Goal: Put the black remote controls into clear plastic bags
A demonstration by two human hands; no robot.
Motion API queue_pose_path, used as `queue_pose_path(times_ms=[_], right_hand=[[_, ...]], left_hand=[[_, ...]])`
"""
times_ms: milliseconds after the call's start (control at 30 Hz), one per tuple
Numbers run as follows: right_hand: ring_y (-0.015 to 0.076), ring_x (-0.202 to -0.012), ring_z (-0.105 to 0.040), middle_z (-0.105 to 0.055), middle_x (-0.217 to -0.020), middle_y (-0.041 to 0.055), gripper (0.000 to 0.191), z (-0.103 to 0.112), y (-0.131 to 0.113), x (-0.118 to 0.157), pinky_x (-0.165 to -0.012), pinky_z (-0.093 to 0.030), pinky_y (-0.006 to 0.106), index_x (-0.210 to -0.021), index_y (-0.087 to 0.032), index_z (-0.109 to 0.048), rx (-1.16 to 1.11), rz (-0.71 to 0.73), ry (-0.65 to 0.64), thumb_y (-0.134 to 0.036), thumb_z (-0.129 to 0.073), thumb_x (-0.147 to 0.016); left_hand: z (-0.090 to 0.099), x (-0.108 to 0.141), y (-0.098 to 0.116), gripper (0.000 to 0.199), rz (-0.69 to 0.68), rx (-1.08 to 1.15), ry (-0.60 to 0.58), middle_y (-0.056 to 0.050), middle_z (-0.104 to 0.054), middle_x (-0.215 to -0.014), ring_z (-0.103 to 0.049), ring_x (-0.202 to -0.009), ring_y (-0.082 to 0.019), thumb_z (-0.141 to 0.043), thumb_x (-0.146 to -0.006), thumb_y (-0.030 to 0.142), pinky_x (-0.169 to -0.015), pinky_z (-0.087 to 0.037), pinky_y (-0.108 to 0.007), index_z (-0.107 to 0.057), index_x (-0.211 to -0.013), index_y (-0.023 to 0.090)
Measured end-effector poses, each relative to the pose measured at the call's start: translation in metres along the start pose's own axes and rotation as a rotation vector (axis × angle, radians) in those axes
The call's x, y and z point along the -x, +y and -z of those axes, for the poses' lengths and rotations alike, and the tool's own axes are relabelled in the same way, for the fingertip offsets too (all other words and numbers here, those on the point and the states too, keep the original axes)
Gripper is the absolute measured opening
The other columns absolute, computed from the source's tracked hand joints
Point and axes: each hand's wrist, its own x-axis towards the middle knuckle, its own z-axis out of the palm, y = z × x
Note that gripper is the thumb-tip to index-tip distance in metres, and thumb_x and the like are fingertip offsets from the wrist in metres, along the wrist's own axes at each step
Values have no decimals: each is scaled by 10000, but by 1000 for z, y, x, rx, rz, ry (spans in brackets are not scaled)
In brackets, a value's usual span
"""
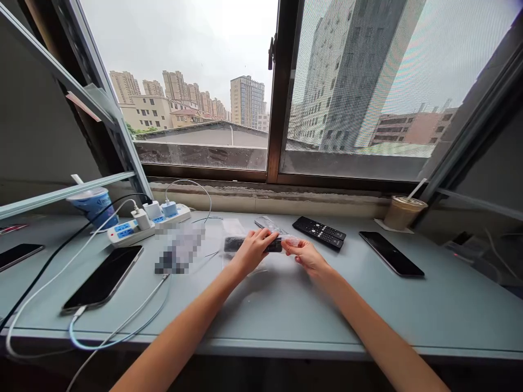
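A dark, bar-shaped remote control (232, 244) lies crosswise in front of me, partly inside clear plastic wrapping. My left hand (252, 251) is closed over its middle and hides part of it. At its right end, my right hand (307, 255) pinches the clear plastic bag (291, 238) between thumb and fingers. Just behind my hands rests another clear plastic-wrapped item (267, 222), whose kind I cannot make out. To the right of it, two black remote controls (321, 231) with rows of buttons lie side by side.
A phone (391, 253) and an iced drink cup (404, 213) are at right. On the left are a charging phone (104, 277), a white power strip (131, 233), a blue cup (93, 207) and loose cables (134, 313). The window (204, 172) backs the desk (261, 316).
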Motion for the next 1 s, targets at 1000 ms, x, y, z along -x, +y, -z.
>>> queue_pose_path(times_ms=[1000], right_hand=[[123, -634, -572, -642, -873, 33, 415, -7, -12, 10, -399, -294, 170, -899, -212, -654, 254, -13, -139, -528, -629, -630]], left_hand=[[2, 1, 1, 325, 49, 55, -55, -38, -598, -983, -546, -908, -200, -604, -771, 323, -781, -368, -332, -502, -1047, 185]])
